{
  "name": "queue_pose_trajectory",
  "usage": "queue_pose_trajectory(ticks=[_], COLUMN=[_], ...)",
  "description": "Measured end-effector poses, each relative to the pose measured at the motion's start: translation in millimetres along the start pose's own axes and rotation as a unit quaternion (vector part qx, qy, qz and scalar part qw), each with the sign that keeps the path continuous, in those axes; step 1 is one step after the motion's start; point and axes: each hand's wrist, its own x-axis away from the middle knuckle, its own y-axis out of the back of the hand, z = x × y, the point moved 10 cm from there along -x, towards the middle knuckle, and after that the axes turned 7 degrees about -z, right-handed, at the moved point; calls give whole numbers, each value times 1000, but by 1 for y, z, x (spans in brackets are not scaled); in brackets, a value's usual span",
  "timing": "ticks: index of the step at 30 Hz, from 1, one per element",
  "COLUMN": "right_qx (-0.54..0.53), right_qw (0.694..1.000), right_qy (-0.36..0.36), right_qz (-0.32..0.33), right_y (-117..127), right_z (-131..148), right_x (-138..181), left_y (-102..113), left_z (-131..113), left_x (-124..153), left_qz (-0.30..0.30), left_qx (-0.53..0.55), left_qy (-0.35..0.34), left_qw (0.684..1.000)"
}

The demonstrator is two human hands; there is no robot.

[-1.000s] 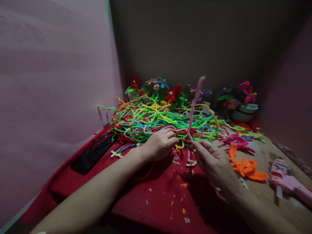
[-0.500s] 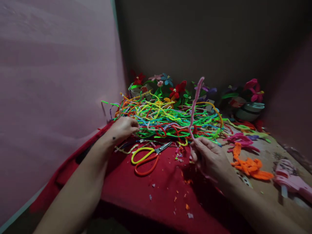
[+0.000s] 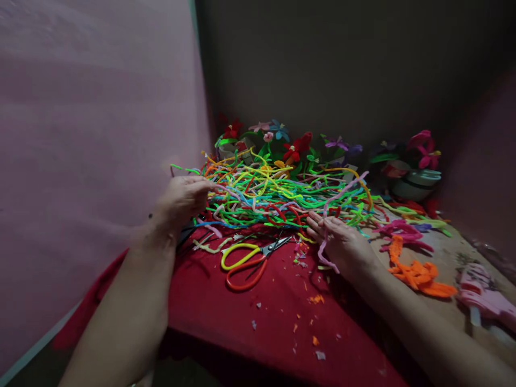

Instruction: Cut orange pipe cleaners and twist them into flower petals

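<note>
My left hand [image 3: 187, 196] is at the left end of a heap of colourful pipe cleaners [image 3: 278, 188]. Its fingers are pinched on a pale purple pipe cleaner [image 3: 229, 191] that runs into the heap. In front of the heap, my right hand [image 3: 344, 242] holds a pink pipe cleaner [image 3: 344, 191] across its fingers, one end rising to the upper right and the other hanging below the hand. Between the hands, scissors [image 3: 245, 263] with one yellow and one red handle lie on the red cloth [image 3: 209, 312].
Pipe-cleaner flowers [image 3: 296, 148] stand behind the heap, some in a pale pot [image 3: 417, 184]. On the right lie magenta pieces [image 3: 403, 236], orange pieces [image 3: 419, 274] and a pink glue gun [image 3: 481, 293]. Small scraps [image 3: 316, 298] dot the cloth. A pink wall [image 3: 100, 134] rises on the left.
My left hand has drawn back left and up, a pale purple pipe cleaner now in its fingers. The pink pipe cleaner in my right hand has tipped over to the right.
</note>
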Motion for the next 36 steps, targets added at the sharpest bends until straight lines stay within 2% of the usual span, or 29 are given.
queue_pose_trajectory(ticks=[2, 4, 6, 8, 10, 12, 14, 16, 18, 19, 22, 27, 32, 36], right_qx=[6, 5, -1, -5, 2, 17, 16, -4, -26, -37, -54, -60, -49, -58], right_qw=[1000, 1000, 1000, 1000, 1000, 999, 998, 996, 993, 991, 987, 985, 987, 991], right_qy=[1, -2, -1, 3, 4, -8, -25, -46, -69, -77, -88, -97, -102, -77], right_qz=[-4, 0, 5, 8, 11, 25, 50, 70, 93, 107, 122, 127, 111, 96], right_y=[-1, -4, -9, -13, -17, -25, -34, -42, -48, -51, -52, -51, -47, -44], right_z=[1, 2, 5, 10, 14, 15, 12, 8, 1, -1, -5, -6, -6, 2], right_x=[1, 2, 6, 11, 18, 27, 36, 43, 49, 51, 53, 54, 56, 55], left_y=[29, 57, 75, 75, 50, 3, -55, -106, -141, -152, -164, -164, -166, -160], left_z=[-12, -26, -42, -57, -64, -62, -47, -34, -24, -19, -7, -5, 2, 3], left_x=[-5, 0, 12, 27, 38, 50, 68, 94, 120, 129, 138, 135, 135, 131], left_qz=[-108, -205, -255, -260, -204, -103, 17, 130, 210, 239, 281, 278, 281, 275], left_qx=[63, 115, 150, 180, 188, 152, 60, -43, -137, -164, -197, -207, -177, -139], left_qy=[-46, -106, -175, -232, -242, -214, -167, -175, -223, -238, -240, -234, -216, -187], left_qw=[991, 966, 939, 920, 930, 959, 984, 975, 942, 927, 908, 908, 918, 933])
